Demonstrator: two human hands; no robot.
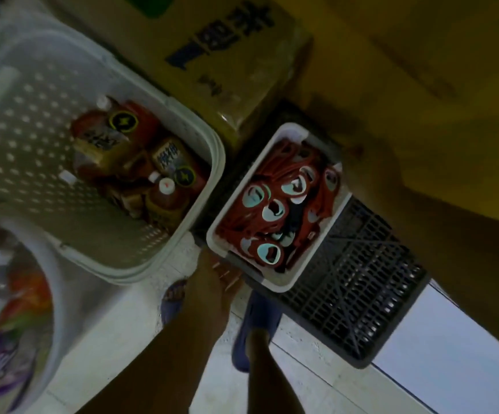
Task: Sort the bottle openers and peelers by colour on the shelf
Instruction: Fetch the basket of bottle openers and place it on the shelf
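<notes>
A small white tray (pixel 284 286) is filled with several red bottle openers (pixel 272 212) that have pale metal heads. It sits tilted over a black plastic crate (pixel 361 300). My left hand (pixel 215 276) grips the tray's near left corner, fingers curled at its rim. My right hand (pixel 370 171) holds the tray's far right edge; the view is blurred there. No peelers can be made out.
A large white perforated basket (pixel 33 138) with brown sauce bottles (pixel 140 162) lies at the left, touching the tray's side. A cardboard box (pixel 227 55) stands behind. Another white basket (pixel 51 294) with colourful packets is at lower left. My blue slippers (pixel 254 324) stand on pale floor tiles.
</notes>
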